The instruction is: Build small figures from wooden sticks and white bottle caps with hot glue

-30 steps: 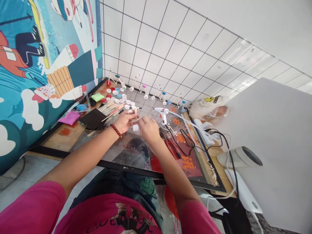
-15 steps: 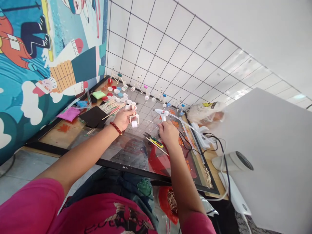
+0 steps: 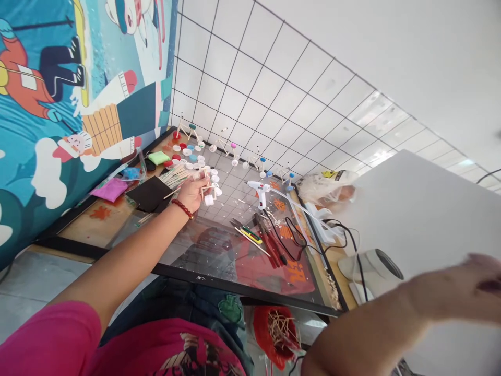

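Observation:
My left hand point(image 3: 190, 193), with a beaded bracelet at the wrist, is closed around a small stick model point(image 3: 209, 200) made of pale wooden sticks with white round caps on it. My fingers hide part of this model. Far off to the right, past the table edge, my right hand point(image 3: 479, 284) is raised and smeared by motion; its fingers are unclear. On the table a white hot glue gun point(image 3: 261, 192) stands with its nozzle to the left. Red-handled pliers point(image 3: 274, 245) and yellow-green snips point(image 3: 251, 235) lie nearer to me.
Several finished-looking stick models point(image 3: 256, 161) line the wall side. Bottle caps point(image 3: 188, 152), loose sticks point(image 3: 174, 176), black sheets point(image 3: 151, 193) and a pink packet point(image 3: 109, 189) lie left. A black cord point(image 3: 299, 245) loops at right. An orange bag of sticks point(image 3: 276, 334) sits below the table edge.
My right hand has left the glue gun and swung far right, uncovering the pliers. The glue gun stays on the table. My left hand still holds the stick model, slightly farther left in view.

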The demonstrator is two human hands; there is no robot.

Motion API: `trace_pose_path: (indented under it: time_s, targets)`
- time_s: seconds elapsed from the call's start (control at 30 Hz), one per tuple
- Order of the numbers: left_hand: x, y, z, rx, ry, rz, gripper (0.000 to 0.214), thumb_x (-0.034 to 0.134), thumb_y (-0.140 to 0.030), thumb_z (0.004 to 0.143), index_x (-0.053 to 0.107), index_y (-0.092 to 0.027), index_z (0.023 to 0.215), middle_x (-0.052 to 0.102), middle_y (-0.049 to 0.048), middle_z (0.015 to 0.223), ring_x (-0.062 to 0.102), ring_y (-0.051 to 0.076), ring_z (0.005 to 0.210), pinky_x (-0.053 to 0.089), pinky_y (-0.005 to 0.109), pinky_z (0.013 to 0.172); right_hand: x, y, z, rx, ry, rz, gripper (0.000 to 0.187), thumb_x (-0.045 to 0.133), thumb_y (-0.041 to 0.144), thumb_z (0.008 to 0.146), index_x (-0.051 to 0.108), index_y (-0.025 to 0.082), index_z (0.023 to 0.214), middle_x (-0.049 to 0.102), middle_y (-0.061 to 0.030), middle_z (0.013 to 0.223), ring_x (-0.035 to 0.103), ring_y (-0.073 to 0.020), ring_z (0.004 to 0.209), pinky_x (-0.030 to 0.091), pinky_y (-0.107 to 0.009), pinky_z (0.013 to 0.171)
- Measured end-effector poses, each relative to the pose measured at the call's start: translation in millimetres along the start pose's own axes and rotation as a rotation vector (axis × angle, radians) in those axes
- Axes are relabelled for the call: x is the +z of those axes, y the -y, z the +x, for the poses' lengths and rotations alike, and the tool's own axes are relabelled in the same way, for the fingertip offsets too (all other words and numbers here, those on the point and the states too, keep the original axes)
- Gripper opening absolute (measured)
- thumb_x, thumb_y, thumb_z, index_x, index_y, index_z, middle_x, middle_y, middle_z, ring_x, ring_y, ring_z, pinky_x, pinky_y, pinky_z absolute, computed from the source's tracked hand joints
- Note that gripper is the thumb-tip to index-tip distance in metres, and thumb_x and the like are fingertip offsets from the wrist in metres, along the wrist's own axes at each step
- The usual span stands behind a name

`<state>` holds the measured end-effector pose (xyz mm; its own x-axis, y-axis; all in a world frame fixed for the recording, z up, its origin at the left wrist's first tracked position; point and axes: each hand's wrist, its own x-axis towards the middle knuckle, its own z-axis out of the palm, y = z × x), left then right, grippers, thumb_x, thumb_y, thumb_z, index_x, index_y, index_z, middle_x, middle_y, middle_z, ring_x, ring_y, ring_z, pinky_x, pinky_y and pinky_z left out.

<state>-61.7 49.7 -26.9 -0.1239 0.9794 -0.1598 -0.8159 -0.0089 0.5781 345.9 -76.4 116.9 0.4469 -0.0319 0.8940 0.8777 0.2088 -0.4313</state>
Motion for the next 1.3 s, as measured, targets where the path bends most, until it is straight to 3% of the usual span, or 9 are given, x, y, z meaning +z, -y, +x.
trace_pose_path:
  time_s: [0.03, 0.07, 0.13, 0.2, 0.3, 0.4, 0.73, 0.97, 1.3]
  targets:
    - [0.7, 2, -2, -0.016, 0.024, 0.011, 0.024, 0.079, -0.002, 0.064, 0.067, -0.018, 0.078, 0.067, -0.0001, 0.074, 0.062, 0.013, 0.066, 0.052, 0.028, 0.063, 5, 14, -12, -0.023, -0.012, -0.007, 0.029, 0.055, 0.049, 0.088, 0.061, 0.036, 0.062, 0.053, -0.0098, 0.065, 0.055, -0.0322, 0.070, 0.034, -0.055, 0.067]
    - [1.5, 3, -4, -0.029, 0.046, 0.024, 0.024, 0.080, -0.002, 0.064, 0.067, -0.017, 0.077, 0.067, 0.0000, 0.075, 0.062, 0.012, 0.067, 0.053, 0.028, 0.063, 13, 30, -30, -0.045, 0.111, -0.002, 0.034, 0.061, 0.049, 0.085, 0.057, 0.032, 0.056, 0.052, -0.0071, 0.059, 0.051, -0.0266, 0.060, 0.036, -0.051, 0.063]
    - [2.9, 5, -7, -0.045, 0.086, 0.058, 0.024, 0.082, -0.004, 0.064, 0.066, -0.017, 0.076, 0.067, -0.0002, 0.074, 0.061, 0.012, 0.067, 0.053, 0.028, 0.063, 39, 59, -75, -0.075, 0.660, 0.108, 0.031, 0.066, 0.047, 0.080, 0.061, 0.025, 0.060, 0.059, -0.0043, 0.062, 0.054, -0.0209, 0.059, 0.043, -0.043, 0.063]
    - [4.4, 6, -10, -0.046, 0.121, 0.099, 0.023, 0.084, -0.007, 0.063, 0.067, -0.017, 0.075, 0.065, -0.0005, 0.072, 0.061, 0.012, 0.067, 0.053, 0.027, 0.062, 69, 82, -123, -0.045, 1.054, 0.251, 0.024, 0.069, 0.044, 0.077, 0.071, 0.021, 0.082, 0.070, -0.0058, 0.081, 0.059, -0.0185, 0.066, 0.048, -0.038, 0.069]
    - [6.5, 7, -14, -0.047, 0.185, 0.146, 0.022, 0.086, -0.011, 0.062, 0.069, -0.016, 0.076, 0.066, 0.0003, 0.072, 0.063, 0.013, 0.070, 0.053, 0.025, 0.062, 105, 106, -183, 0.227, 1.330, 0.463, 0.028, 0.064, 0.042, 0.079, 0.073, 0.018, 0.091, 0.073, -0.0072, 0.089, 0.059, -0.0156, 0.068, 0.049, -0.031, 0.068]
    - [8.1, 8, -17, -0.051, 0.203, 0.146, 0.023, 0.086, -0.011, 0.060, 0.071, -0.015, 0.077, 0.067, 0.0004, 0.074, 0.063, 0.013, 0.070, 0.055, 0.026, 0.064, 124, 122, -217, 0.423, 1.441, 0.584, 0.038, 0.071, 0.045, 0.072, 0.074, 0.017, 0.097, 0.070, -0.0035, 0.083, 0.052, -0.0121, 0.060, 0.044, -0.026, 0.060]
    - [0.9, 14, -12, -0.111, 0.124, 0.229, 0.022, 0.084, -0.021, 0.069, 0.075, -0.014, 0.089, 0.074, 0.0073, 0.086, 0.067, 0.013, 0.071, 0.053, 0.023, 0.065, 130, 107, -237, 0.772, 1.342, 0.680, 0.031, 0.069, 0.048, 0.069, 0.071, 0.018, 0.075, 0.051, 0.0043, 0.055, 0.042, -0.0112, 0.053, 0.034, -0.025, 0.053]
    - [2.1, 23, -17, -0.204, 0.280, 0.433, 0.027, 0.091, -0.015, 0.054, 0.077, -0.014, 0.078, 0.073, 0.0045, 0.071, 0.064, 0.014, 0.064, 0.054, 0.026, 0.062, 123, 108, -231, 0.835, 1.344, 0.744, 0.030, 0.069, 0.048, 0.070, 0.067, 0.019, 0.074, 0.049, 0.0047, 0.055, 0.041, -0.0105, 0.053, 0.033, -0.024, 0.053]
    - [7.7, -23, 3, 0.140, -0.042, 0.031, 0.025, 0.089, -0.023, 0.065, 0.065, -0.019, 0.069, 0.067, -0.0040, 0.066, 0.060, 0.007, 0.059, 0.056, 0.022, 0.067, 135, 95, -231, 0.908, 1.223, 0.725, 0.036, 0.069, 0.055, 0.066, 0.061, 0.020, 0.073, 0.048, 0.0065, 0.055, 0.042, -0.0100, 0.052, 0.036, -0.024, 0.054]
